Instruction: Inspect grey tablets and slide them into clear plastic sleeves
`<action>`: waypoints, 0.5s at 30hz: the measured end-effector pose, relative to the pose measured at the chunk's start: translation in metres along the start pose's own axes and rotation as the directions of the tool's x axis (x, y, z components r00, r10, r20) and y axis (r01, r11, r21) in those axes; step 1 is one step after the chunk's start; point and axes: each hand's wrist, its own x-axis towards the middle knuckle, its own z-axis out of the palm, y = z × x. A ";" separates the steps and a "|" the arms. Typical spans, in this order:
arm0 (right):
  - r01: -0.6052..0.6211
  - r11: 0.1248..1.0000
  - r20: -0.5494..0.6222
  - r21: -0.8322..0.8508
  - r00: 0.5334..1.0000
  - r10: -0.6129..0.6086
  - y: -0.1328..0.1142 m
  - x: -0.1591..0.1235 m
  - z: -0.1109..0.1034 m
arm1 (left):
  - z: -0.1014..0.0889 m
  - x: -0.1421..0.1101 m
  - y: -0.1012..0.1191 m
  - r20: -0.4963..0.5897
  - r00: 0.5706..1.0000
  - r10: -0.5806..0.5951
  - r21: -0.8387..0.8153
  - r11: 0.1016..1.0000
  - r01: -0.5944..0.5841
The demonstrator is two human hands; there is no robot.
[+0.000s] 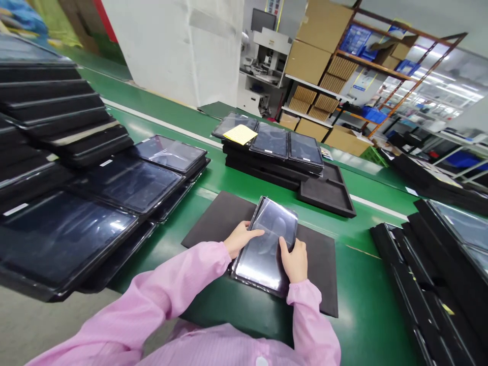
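Between my hands is a flat, dark, glossy screen panel [263,254] in what looks like clear film, its upper end tilted slightly to the right. My left hand [241,238] grips its left edge, thumb lying on the glass. On the right edge my right hand [295,258] holds it the same way, thumb on the face and fingers hidden behind. Beneath the panel a black foam mat [318,274] lies on the green bench [362,305]. I cannot tell whether the panel touches the mat.
Stacked black trays with screen panels [125,183] rise on the left. Ahead sits another tray stack [263,165], with a yellow paper [240,134] on top and a tray with bare compartments [328,195] beside it. More trays [430,274] stand at right. A blue-sleeved person [25,18] is at far left.
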 end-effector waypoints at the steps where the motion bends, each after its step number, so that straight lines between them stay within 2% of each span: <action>1: -0.004 0.998 -0.012 0.066 1.000 0.005 0.002 0.001 0.001 | 0.002 -0.002 0.000 0.019 1.000 -0.011 -0.034 0.999 0.012; 4: -0.010 0.962 -0.055 0.272 0.998 0.026 0.007 0.005 0.000 | 0.008 -0.011 0.003 0.063 0.998 0.001 -0.119 0.993 0.006; 7: 0.045 0.893 -0.099 0.447 0.995 0.000 0.002 0.013 -0.008 | 0.010 -0.017 0.010 0.094 0.986 0.139 -0.246 0.963 -0.112; 9: 0.096 0.854 -0.135 0.512 0.990 -0.030 -0.006 0.020 -0.016 | 0.012 -0.017 0.016 0.091 0.953 0.290 -0.283 0.925 -0.255; 11: 0.146 0.831 -0.178 0.536 0.982 -0.058 -0.013 0.027 -0.023 | 0.013 -0.011 0.021 0.086 0.903 0.420 -0.251 0.887 -0.389; 15: 0.248 0.812 -0.243 0.528 0.961 -0.135 -0.020 0.026 -0.024 | 0.011 0.008 0.021 0.129 0.840 0.526 -0.120 0.850 -0.514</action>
